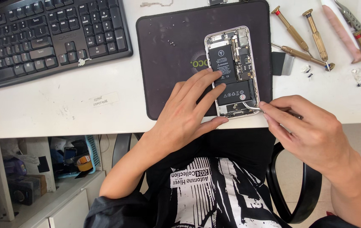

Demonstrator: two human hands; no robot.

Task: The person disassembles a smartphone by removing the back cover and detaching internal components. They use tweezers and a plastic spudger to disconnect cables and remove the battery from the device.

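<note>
A white desk point(53, 105) is seen from above. At its upper left a black keyboard point(45, 38) is laid at a slight angle, with a small white scrap point(81, 62) just beside its lower right corner. A small white label point(103, 99) is stuck flat near the front edge. A black work mat point(167, 63) is spread at the middle. To the right of the mat, several brass-coloured precision screwdrivers point(303, 38) are scattered, a small grey-and-black piece point(282, 63) just beside the mat. Metal tweezers point(355, 23) and a pinkish tool point(341, 31) are placed at the upper right.
</note>
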